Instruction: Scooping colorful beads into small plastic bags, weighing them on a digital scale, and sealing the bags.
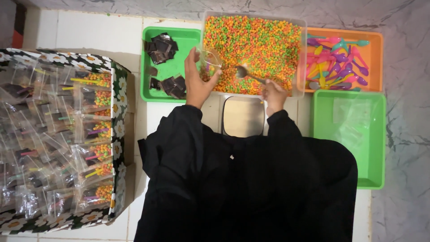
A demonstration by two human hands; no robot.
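Head camera, looking straight down: the left hand [197, 83] grips a small clear bag [209, 60], held open over the near left edge of a clear tub of multicoloured sweets [257, 45]. The right hand [274, 93] is closed on the handle of a metal spoon [244, 71], whose long axis runs up-left, bowl pointing at the bag. The bowl sits just right of the bag's mouth, over the sweets.

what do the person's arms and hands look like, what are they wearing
Both arms are covered by long, loose black sleeves of a dark garment that end at the wrists. The left hand and right hand are bare: no gloves, and no rings, watch or markings can be made out.
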